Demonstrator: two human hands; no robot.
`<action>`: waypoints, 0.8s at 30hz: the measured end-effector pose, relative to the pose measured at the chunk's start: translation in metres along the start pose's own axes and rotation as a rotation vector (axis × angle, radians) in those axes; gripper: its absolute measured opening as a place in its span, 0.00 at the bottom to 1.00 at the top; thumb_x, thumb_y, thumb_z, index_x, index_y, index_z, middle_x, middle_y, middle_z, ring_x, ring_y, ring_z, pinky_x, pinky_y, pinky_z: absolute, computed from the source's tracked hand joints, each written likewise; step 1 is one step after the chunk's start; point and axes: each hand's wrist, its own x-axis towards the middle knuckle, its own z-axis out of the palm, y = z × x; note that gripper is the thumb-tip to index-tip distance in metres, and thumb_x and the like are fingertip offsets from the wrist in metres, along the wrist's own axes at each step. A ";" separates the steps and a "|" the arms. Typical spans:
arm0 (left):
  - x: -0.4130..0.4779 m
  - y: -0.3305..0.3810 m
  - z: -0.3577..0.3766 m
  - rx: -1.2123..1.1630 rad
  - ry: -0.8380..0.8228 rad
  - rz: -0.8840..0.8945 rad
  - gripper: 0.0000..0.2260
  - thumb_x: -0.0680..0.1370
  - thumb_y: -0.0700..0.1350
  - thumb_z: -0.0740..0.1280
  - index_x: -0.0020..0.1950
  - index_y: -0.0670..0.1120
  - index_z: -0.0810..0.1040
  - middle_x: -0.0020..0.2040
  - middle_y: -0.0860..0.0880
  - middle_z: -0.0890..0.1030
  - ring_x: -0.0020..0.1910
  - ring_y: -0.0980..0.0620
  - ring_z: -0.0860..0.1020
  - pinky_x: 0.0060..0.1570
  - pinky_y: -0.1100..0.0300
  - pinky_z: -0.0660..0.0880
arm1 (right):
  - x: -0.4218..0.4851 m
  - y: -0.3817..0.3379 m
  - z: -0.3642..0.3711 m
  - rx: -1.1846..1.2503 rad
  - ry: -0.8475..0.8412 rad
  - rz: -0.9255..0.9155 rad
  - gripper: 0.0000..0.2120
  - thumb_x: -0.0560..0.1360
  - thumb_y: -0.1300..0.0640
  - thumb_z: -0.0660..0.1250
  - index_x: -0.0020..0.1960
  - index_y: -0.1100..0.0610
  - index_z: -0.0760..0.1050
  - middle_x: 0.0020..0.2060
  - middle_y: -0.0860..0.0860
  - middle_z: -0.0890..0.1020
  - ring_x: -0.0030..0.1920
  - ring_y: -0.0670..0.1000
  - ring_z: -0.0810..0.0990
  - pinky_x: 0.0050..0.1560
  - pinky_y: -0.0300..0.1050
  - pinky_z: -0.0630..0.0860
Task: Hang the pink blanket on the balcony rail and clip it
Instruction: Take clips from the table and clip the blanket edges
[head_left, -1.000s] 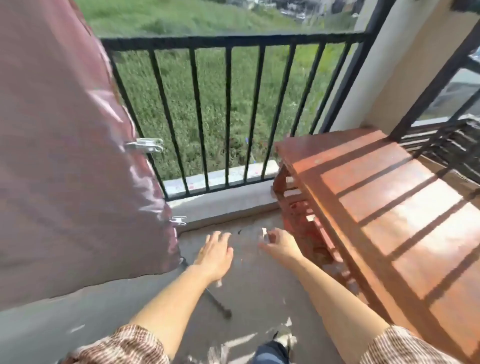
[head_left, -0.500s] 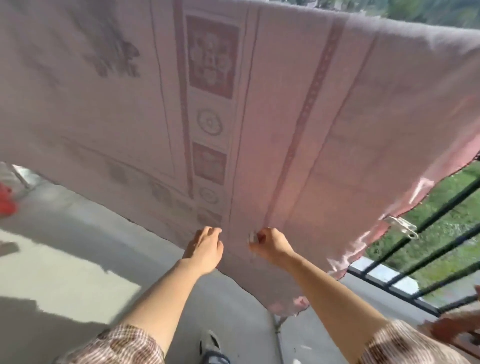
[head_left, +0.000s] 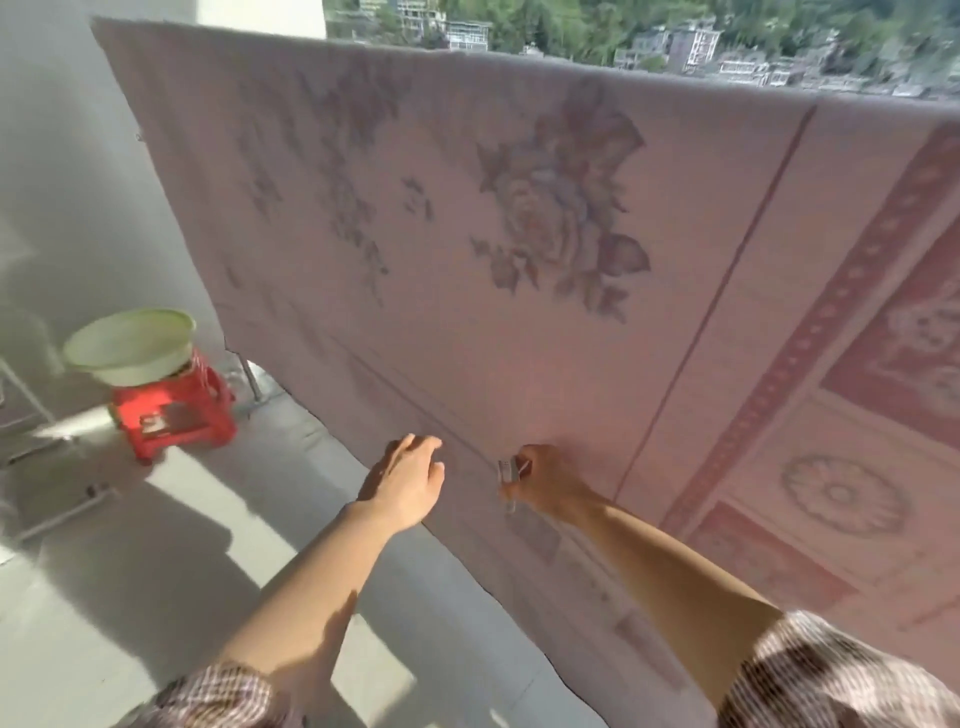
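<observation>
The pink blanket (head_left: 519, 218), with a faded flower pattern and a darker ornamental border at the right, hangs spread over the balcony rail, which it hides entirely. Its lower edge runs diagonally above the floor. My right hand (head_left: 545, 480) is closed on a small metal clip (head_left: 506, 470), held against the lower part of the cloth. My left hand (head_left: 408, 480) hovers just left of it near the hem, fingers apart and holding nothing.
A pale green basin (head_left: 130, 345) sits on a red plastic stool (head_left: 174, 415) at the left by the white wall (head_left: 62, 182). A thin metal frame (head_left: 31, 415) stands at the far left. The grey floor (head_left: 156, 571) lies in sun and shadow.
My view has swung left along the blanket, from the bare railing and wooden bench to the blanket's middle and left end. Both hands keep their posture, the right still holding the clip.
</observation>
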 end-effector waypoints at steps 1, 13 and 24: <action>0.014 -0.018 -0.013 0.002 0.026 -0.026 0.17 0.80 0.47 0.56 0.68 0.48 0.69 0.66 0.46 0.72 0.66 0.46 0.68 0.64 0.52 0.68 | 0.020 -0.017 0.005 -0.017 -0.020 -0.029 0.10 0.67 0.56 0.74 0.44 0.56 0.75 0.40 0.51 0.77 0.41 0.51 0.74 0.39 0.41 0.66; 0.159 -0.230 -0.138 -0.043 0.186 -0.151 0.16 0.80 0.45 0.58 0.68 0.47 0.69 0.65 0.44 0.73 0.66 0.46 0.69 0.64 0.55 0.66 | 0.244 -0.224 0.090 0.000 -0.094 -0.295 0.16 0.70 0.61 0.69 0.56 0.50 0.75 0.37 0.43 0.77 0.41 0.46 0.76 0.37 0.36 0.68; 0.294 -0.435 -0.253 -0.166 0.174 -0.220 0.14 0.79 0.43 0.59 0.65 0.46 0.73 0.62 0.43 0.75 0.62 0.45 0.72 0.59 0.59 0.65 | 0.409 -0.418 0.195 0.210 -0.058 -0.343 0.06 0.75 0.58 0.65 0.52 0.51 0.71 0.26 0.38 0.80 0.29 0.29 0.75 0.28 0.25 0.67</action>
